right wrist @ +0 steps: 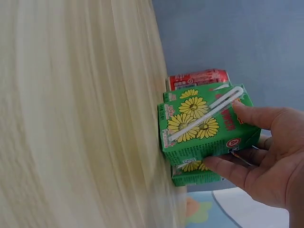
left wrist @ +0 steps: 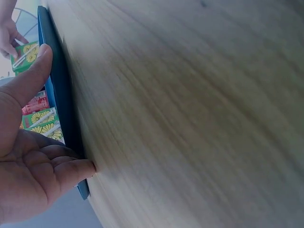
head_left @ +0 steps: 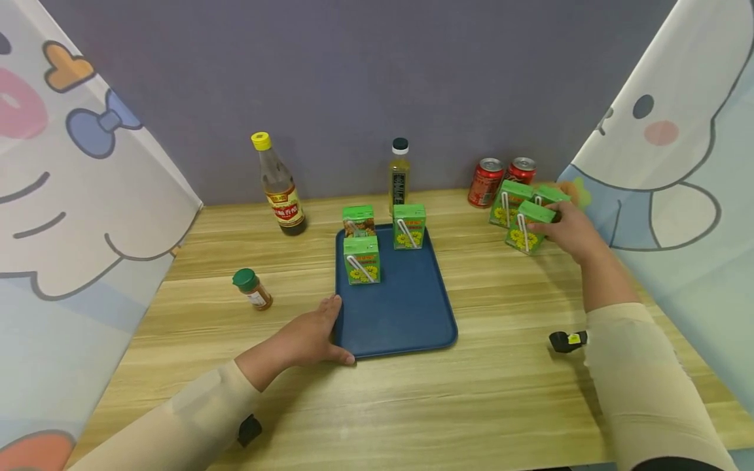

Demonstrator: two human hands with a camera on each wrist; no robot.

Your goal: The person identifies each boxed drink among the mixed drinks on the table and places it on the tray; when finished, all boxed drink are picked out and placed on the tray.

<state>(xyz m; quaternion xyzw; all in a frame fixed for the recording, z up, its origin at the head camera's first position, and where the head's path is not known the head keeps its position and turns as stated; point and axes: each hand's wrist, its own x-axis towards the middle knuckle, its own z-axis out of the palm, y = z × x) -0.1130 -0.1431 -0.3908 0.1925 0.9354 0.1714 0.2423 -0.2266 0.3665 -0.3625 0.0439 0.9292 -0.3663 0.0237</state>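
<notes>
- Right hand [head_left: 574,233] pinches a carton [head_left: 524,234], right of the tray [head_left: 406,307]; two cartons [head_left: 511,191] and cans [head_left: 485,184] just behind.
- Left hand [head_left: 307,338]: thumb and fingers apart, touching tray's near-left corner.
- Step, likely: taking up the carton; next calls for lifting clear of neighbours.
- Open room: tray's near half; bare table [head_left: 483,294] between tray and carton.
</notes>
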